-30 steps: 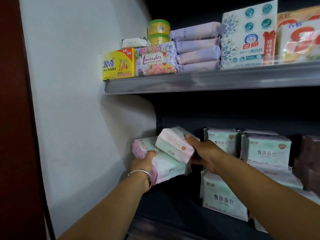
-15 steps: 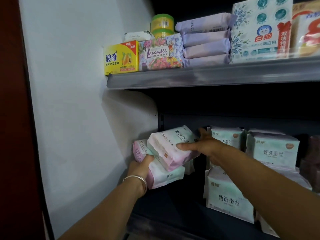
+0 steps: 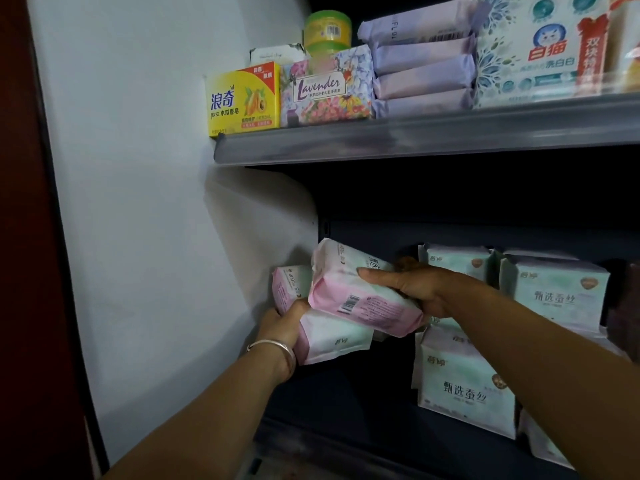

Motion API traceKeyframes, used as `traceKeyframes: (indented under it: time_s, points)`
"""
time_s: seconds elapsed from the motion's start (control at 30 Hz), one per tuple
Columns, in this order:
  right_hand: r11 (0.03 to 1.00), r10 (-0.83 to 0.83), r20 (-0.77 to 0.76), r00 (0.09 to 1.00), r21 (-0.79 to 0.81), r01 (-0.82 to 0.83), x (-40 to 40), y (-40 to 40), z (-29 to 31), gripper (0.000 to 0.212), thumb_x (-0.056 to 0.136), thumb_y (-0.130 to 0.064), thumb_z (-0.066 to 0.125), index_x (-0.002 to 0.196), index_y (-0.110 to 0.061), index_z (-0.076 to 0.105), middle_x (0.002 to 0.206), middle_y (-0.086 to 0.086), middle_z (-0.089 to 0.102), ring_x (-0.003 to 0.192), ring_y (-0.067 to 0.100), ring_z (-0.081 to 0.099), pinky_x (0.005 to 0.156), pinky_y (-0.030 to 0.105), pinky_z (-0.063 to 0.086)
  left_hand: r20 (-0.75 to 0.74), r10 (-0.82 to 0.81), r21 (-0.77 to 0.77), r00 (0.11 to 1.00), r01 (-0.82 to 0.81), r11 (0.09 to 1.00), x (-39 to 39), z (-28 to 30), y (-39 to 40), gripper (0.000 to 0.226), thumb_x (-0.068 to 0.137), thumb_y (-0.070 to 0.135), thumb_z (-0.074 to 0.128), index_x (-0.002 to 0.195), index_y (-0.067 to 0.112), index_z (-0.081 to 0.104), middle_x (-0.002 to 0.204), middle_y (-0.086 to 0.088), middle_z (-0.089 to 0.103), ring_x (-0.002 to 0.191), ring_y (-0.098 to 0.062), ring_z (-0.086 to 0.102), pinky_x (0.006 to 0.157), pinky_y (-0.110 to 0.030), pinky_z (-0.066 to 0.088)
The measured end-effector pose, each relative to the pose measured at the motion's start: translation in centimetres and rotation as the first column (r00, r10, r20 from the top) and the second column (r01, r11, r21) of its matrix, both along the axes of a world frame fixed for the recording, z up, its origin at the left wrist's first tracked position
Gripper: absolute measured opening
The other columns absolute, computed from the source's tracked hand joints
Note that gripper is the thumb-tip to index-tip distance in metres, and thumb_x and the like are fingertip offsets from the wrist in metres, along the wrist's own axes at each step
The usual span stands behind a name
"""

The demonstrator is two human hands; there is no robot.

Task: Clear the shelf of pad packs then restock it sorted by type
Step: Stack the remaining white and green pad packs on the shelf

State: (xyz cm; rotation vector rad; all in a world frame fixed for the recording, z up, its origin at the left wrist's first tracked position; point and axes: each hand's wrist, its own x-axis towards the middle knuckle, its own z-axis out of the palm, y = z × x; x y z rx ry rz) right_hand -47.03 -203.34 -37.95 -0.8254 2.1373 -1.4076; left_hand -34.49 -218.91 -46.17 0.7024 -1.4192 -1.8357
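On the dark lower shelf [image 3: 346,417], at its left end by the white wall, my left hand [image 3: 284,323] grips a pink-and-green pad pack [image 3: 332,341] from its left side. My right hand [image 3: 412,289] holds a second pink pad pack [image 3: 360,299] on top of it, fingers over its upper face, barcode side facing me. Several mint-green pad packs stand to the right: one at the front [image 3: 464,386], two behind [image 3: 453,259] [image 3: 554,292]. My right forearm crosses in front of them.
The grey upper shelf [image 3: 415,136] holds a yellow soap box [image 3: 242,98], a Lavender box [image 3: 329,88], stacked lilac packs [image 3: 422,64], a green jar [image 3: 327,29] and a white-blue soap pack [image 3: 540,46]. White side wall [image 3: 156,237] at left; dark brown packs [image 3: 623,317] at far right.
My right hand has turned the upper pink pack and lowered it flatter onto the pack that my left hand holds; its barcode side now faces me. The view has shifted slightly downward.
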Motion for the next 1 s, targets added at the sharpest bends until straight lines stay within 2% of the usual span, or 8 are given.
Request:
traceKeyframes:
  time_s: [0.1, 0.23, 0.37, 0.53, 0.63, 0.7, 0.87, 1.0]
  points:
    - [0.998, 0.061, 0.125, 0.99, 0.013, -0.063, -0.2, 0.1, 0.0, 0.093, 0.028, -0.051, 0.088, 0.105, -0.009, 0.055, 0.086, 0.013, 0.064, 0.083, 0.034, 0.067, 0.08, 0.059, 0.051, -0.022, -0.007, 0.013, 1.0, 0.008, 1.0, -0.1, -0.1, 0.0, 0.062, 0.065, 0.035, 0.078, 0.115, 0.006, 0.055, 0.105, -0.019, 0.066, 0.09, -0.033, 0.067, 0.082, -0.048, 0.056]
    - [0.991, 0.033, 0.183, 0.983, -0.13, -0.009, -0.6, -0.2, -0.3, 0.035, 0.065, -0.026, 0.083, 0.08, -0.003, 0.061, 0.054, 0.009, 0.055, 0.062, 0.029, 0.064, 0.071, 0.046, 0.055, -0.029, 0.023, 0.014, 0.999, -0.022, 1.0, -0.6, -0.1, 0.0, 0.075, 0.057, 0.044, 0.08, 0.116, 0.006, 0.054, 0.107, -0.017, 0.066, 0.093, -0.033, 0.066, 0.086, -0.049, 0.054]
    - [0.974, -0.002, 0.273, 0.962, -0.217, 0.063, -0.8, -0.5, -0.2, 0.014, 0.079, -0.02, 0.072, 0.079, -0.012, 0.061, 0.067, 0.004, 0.059, 0.06, 0.023, 0.063, 0.06, 0.031, 0.051, -0.031, 0.024, 0.036, 0.999, -0.023, 0.999, -1.0, -0.1, 0.2, 0.088, 0.045, 0.053, 0.082, 0.115, 0.005, 0.054, 0.104, -0.015, 0.066, 0.093, -0.034, 0.066, 0.087, -0.051, 0.053]
    - [0.863, -0.08, 0.363, 0.928, -0.441, 0.246, -1.2, -1.0, 0.3, 0.005, 0.081, -0.005, 0.067, 0.083, -0.01, 0.064, 0.071, 0.009, 0.069, 0.053, 0.021, 0.065, 0.06, 0.037, 0.057, -0.008, 0.025, 0.109, 1.0, -0.024, 0.994, -1.8, -0.6, -0.1, 0.053, 0.069, 0.032, 0.077, 0.112, 0.005, 0.06, 0.1, -0.018, 0.069, 0.09, -0.035, 0.066, 0.089, -0.053, 0.052]
    - [0.757, -0.151, 0.348, 0.925, -0.561, 0.335, -1.8, -1.5, 0.6, 0.064, 0.056, -0.003, 0.081, 0.115, -0.003, 0.056, 0.099, 0.017, 0.069, 0.074, 0.029, 0.071, 0.06, 0.045, 0.059, 0.034, 0.05, 0.125, 0.998, -0.054, 0.991, -1.9, -1.3, -0.1, 0.045, 0.066, 0.032, 0.076, 0.101, 0.007, 0.062, 0.094, -0.017, 0.069, 0.086, -0.036, 0.067, 0.085, -0.053, 0.054]
    - [0.734, -0.199, 0.306, 0.931, -0.583, 0.349, -2.2, -1.6, 0.7, 0.078, 0.052, 0.0, 0.083, 0.12, -0.005, 0.045, 0.104, 0.016, 0.066, 0.084, 0.032, 0.069, 0.071, 0.053, 0.057, 0.04, 0.071, 0.144, 0.997, -0.076, 0.987, -1.9, -1.8, -0.3, 0.038, 0.068, 0.029, 0.074, 0.097, 0.008, 0.063, 0.091, -0.017, 0.069, 0.085, -0.035, 0.067, 0.085, -0.052, 0.054]
    - [0.79, -0.356, 0.061, 0.932, -0.513, 0.335, -3.0, -2.4, 0.6, 0.049, 0.057, -0.004, 0.085, 0.097, -0.014, 0.058, 0.101, 0.011, 0.067, 0.091, 0.034, 0.067, 0.082, 0.05, 0.055, 0.085, 0.06, 0.182, 0.995, -0.075, 0.98, -4.6, -6.0, -4.9, 0.1, 0.007, 0.05, 0.083, 0.1, 0.015, 0.067, 0.095, -0.012, 0.071, 0.084, -0.035, 0.069, 0.08, -0.053, 0.055]
    - [0.796, -0.433, -0.121, 0.893, -0.517, 0.316, -3.2, -2.6, 1.1, 0.05, 0.071, -0.004, 0.079, 0.115, -0.01, 0.057, 0.107, 0.009, 0.061, 0.1, 0.027, 0.061, 0.089, 0.037, 0.051, 0.137, 0.048, 0.17, 0.989, -0.071, 0.983, -5.9, -8.5, -8.1, 0.108, 0.0, 0.061, 0.079, 0.1, 0.023, 0.066, 0.097, -0.008, 0.071, 0.084, -0.036, 0.068, 0.077, -0.056, 0.053]
